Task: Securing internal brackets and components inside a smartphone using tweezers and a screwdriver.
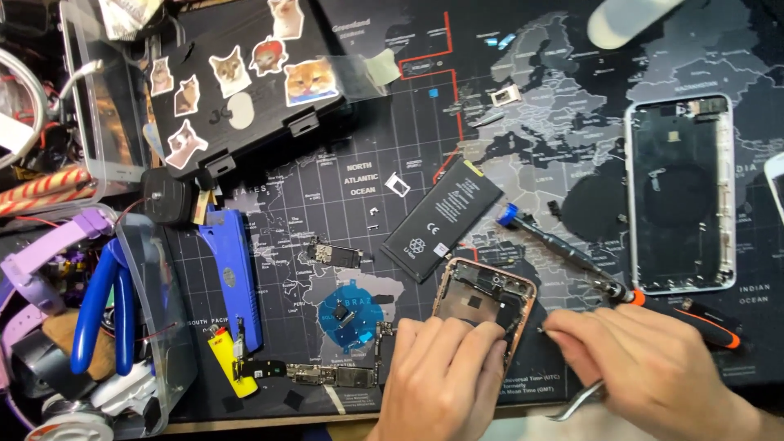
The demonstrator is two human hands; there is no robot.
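Note:
My left hand [445, 377] rests on the lower part of an opened phone frame [488, 296] with a rose-gold rim, pinning it to the dark world-map mat [343, 196]. My right hand [653, 367] grips metal tweezers [576, 402], its fingertips at the frame's right edge near a tiny part. A black phone battery [443, 220] lies just above the frame. A blue-capped screwdriver [563, 249] lies to the right of the battery.
A second empty phone housing [682, 196] lies at right, an orange-black tool [702, 318] below it. A black sticker-covered case [245, 82] sits top left. A blue tool [233, 273], yellow lighter [227, 363], circuit boards [335, 376] and a clear bin with pliers [106, 318] are left.

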